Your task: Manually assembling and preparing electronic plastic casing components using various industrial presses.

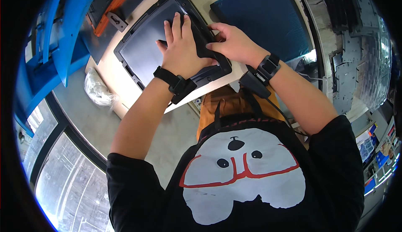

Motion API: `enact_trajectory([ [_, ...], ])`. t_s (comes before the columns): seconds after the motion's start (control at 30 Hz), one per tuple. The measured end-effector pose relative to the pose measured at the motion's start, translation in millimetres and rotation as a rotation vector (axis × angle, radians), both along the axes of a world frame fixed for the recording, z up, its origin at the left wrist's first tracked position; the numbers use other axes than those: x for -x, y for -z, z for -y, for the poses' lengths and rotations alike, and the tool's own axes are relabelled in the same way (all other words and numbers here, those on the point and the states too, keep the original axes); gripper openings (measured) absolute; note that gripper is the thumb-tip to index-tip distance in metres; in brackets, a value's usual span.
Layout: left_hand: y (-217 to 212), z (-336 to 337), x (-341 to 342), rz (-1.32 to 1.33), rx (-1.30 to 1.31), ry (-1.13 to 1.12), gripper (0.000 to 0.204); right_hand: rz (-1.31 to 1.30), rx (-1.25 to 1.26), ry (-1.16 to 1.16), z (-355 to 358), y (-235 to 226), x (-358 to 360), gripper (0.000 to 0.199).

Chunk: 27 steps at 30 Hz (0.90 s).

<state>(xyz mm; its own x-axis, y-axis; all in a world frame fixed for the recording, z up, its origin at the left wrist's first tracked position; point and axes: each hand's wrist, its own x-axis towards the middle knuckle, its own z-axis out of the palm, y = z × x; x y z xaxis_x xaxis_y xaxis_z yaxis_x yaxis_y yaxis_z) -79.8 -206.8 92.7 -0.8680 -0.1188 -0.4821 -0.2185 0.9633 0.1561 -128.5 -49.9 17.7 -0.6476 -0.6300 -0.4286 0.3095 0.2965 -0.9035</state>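
Note:
A black, rectangular framed panel (146,43) with a smooth dark face and a thick, notched rim lies tilted on the pale tabletop. My left hand (181,49) rests flat on it, fingers spread over the face and thumb side toward the panel's left. At the panel's right edge, my right hand (234,43) is bent around the rim, with forefinger and thumb against it. The other right fingers are mostly hidden below. Both wrists wear black straps with small boxes, and a cable runs from the right one.
To the right lies a dark blue ribbed sheet (261,20) on the pale table (121,81). Blue racks (75,26) and an orange bar (115,7) stand at the left. A clear plastic bag (98,87) sits beside the table; grey plates (349,64) are stacked far right.

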Motion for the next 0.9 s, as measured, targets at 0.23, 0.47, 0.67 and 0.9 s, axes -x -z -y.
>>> enact_trajectory([
  [0.23, 3, -1, -2, 0.012, 0.027, 0.014, 0.134, 0.096, -0.124, -0.198, 6, -11, 23, 0.034],
  [0.47, 2, 2, -8, -0.012, -0.016, -0.041, 0.13, 0.164, -0.184, -0.21, 20, -13, 19, 0.033],
  [0.67, 8, 6, -20, -0.067, -0.071, -0.067, 0.131, 0.124, -0.238, -0.228, 22, -6, 6, 0.029],
  [0.9, 9, -2, -18, -0.038, -0.005, -0.131, 0.126, 0.106, -0.306, -0.23, 27, -11, 3, 0.033],
])
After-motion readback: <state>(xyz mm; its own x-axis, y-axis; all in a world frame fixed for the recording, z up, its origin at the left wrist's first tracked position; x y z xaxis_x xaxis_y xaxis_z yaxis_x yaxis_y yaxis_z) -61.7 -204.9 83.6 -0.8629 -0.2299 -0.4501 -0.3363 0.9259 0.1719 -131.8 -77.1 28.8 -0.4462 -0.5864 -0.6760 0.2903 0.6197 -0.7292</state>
